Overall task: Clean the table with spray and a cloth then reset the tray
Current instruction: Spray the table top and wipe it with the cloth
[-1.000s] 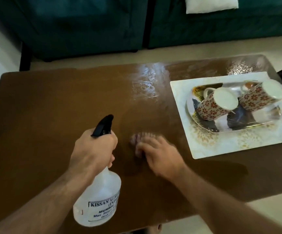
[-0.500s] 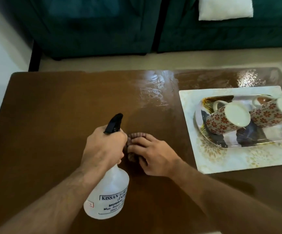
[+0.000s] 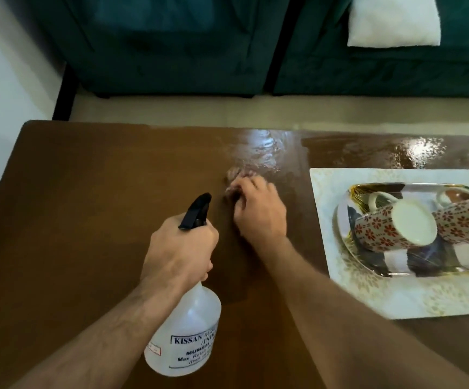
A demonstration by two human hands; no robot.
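My left hand grips the neck of a clear spray bottle with a black nozzle, held above the brown wooden table. My right hand presses a small pinkish cloth flat on the table's middle, near a wet shiny patch. At the right, a white patterned mat carries a shiny tray with two red-flowered cups lying on their sides.
A dark green sofa with a white cushion stands beyond the table's far edge, across a strip of pale floor. Wet streaks glisten along the table's far right side.
My right hand has slid the cloth away from me, toward the table's far side. The bottle in my left hand kept its place beside it.
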